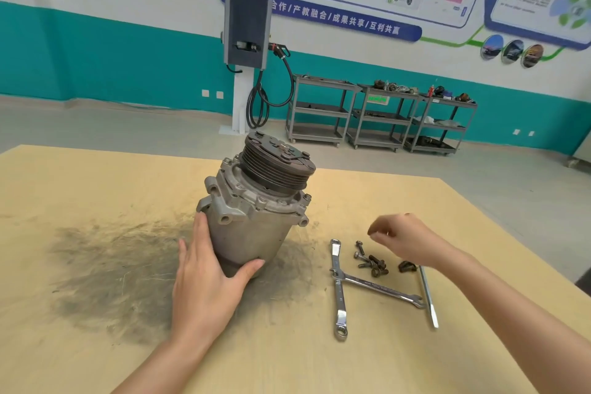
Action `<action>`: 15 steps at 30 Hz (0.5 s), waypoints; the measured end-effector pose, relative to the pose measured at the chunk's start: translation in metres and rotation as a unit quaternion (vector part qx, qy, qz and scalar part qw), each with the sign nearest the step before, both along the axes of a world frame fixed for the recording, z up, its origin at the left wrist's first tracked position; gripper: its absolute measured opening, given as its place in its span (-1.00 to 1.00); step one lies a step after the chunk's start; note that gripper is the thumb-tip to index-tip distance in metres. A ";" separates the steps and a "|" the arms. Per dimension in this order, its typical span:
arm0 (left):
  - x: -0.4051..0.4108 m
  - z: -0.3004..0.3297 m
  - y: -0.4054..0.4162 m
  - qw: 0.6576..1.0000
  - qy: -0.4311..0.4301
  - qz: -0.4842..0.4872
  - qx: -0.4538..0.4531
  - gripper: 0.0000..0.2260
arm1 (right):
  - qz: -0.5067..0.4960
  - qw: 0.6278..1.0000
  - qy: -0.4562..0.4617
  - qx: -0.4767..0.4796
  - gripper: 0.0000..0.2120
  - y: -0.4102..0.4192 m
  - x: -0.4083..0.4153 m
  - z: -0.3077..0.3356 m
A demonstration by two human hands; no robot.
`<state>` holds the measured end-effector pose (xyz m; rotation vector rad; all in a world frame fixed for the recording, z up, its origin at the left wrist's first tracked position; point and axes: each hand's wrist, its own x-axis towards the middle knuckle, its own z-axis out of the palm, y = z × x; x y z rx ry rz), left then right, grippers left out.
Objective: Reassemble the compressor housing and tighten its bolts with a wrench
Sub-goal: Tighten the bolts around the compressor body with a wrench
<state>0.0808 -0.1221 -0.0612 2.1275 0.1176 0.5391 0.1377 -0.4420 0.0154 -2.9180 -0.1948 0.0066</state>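
Our left hand (208,278) wraps its spread fingers and thumb round the lower body of the grey compressor (256,205), which stands tilted on the wooden table (96,189), pulley end up. Our right hand (406,238) hovers with fingers loosely curled, holding nothing, above loose bolts (371,261) beside two crossed wrenches (340,291).

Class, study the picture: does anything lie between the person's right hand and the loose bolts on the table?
Nothing visible does. The right hand hovers just above the loose bolts, with open air between. The two wrenches lie nearer the camera, outside that path. The left hand steadies the compressor.
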 end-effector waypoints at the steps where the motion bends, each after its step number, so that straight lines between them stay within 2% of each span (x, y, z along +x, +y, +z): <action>1: 0.000 0.000 0.000 1.000 0.000 0.001 -0.002 0.04 | -0.008 1.000 -0.005 -0.005 -0.79 -0.004 -0.001 -0.008; 4: 0.000 0.000 0.000 1.000 0.001 0.003 -0.003 0.04 | -0.059 0.998 -0.024 0.000 -0.77 0.000 0.002 -0.023; 6: 0.000 0.000 0.000 1.000 0.002 0.005 -0.002 0.04 | -0.114 0.992 -0.036 -0.043 -0.69 0.010 0.009 -0.026; 9: 0.000 0.000 0.000 1.000 0.004 0.006 -0.002 0.04 | -0.119 0.990 0.008 -0.076 -0.58 0.024 0.021 -0.025; 12: 0.000 0.001 0.000 1.000 0.001 0.005 -0.006 0.03 | -0.102 0.990 0.043 -0.085 -0.74 0.036 0.028 -0.028; 15: 0.000 0.001 0.000 1.000 0.004 0.005 -0.007 0.03 | -0.105 0.988 0.012 -0.113 -0.82 0.042 0.027 -0.031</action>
